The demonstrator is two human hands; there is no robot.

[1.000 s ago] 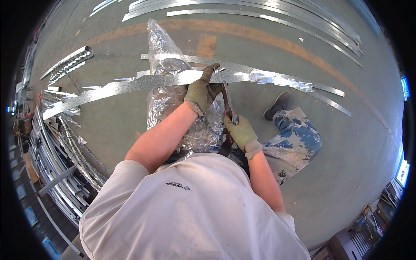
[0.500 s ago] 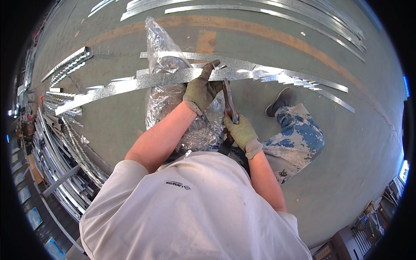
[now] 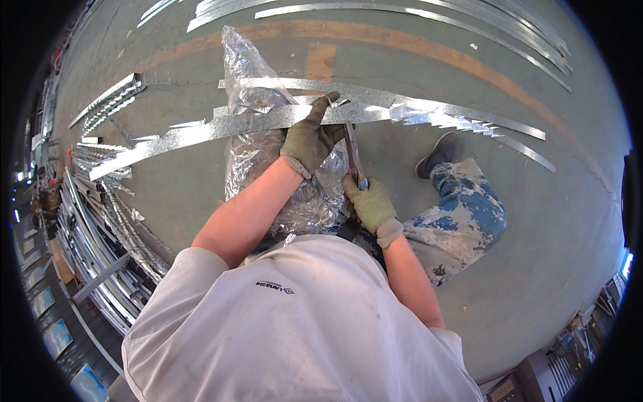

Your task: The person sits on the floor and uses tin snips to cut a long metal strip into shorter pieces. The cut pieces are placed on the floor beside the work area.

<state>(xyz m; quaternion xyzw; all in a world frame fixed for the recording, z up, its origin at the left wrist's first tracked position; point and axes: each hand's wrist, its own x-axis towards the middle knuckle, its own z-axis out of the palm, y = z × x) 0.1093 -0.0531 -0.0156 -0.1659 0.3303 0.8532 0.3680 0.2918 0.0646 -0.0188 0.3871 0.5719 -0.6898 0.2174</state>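
Note:
My left hand [image 3: 309, 142], in an olive work glove, is closed around a long galvanized metal strip [image 3: 258, 122], its index finger reaching over the upper edge. The strip spans across in front of me, with notched, bent tabs toward its right part. In my right hand [image 3: 372, 202], also gloved, is a pair of tin snips [image 3: 355, 153]. Their blades point up at the strip's lower edge, just right of my left hand. How far the blades are apart I cannot make out. Crumpled clear plastic film [image 3: 249, 167] lies beneath the strip and my left forearm.
More flat metal strips [image 3: 348, 8] lie on the floor at the far side. Notched strips [image 3: 110, 100] and a pile of long metal profiles [image 3: 90, 234] lie to the left. My shoe [image 3: 439, 153] rests on the floor at right. A machine [image 3: 529, 378] stands at lower right.
My right hand has shifted slightly left and wraps further around the snips' handles. My left hand keeps its hold on the strip. The whole view has turned slightly.

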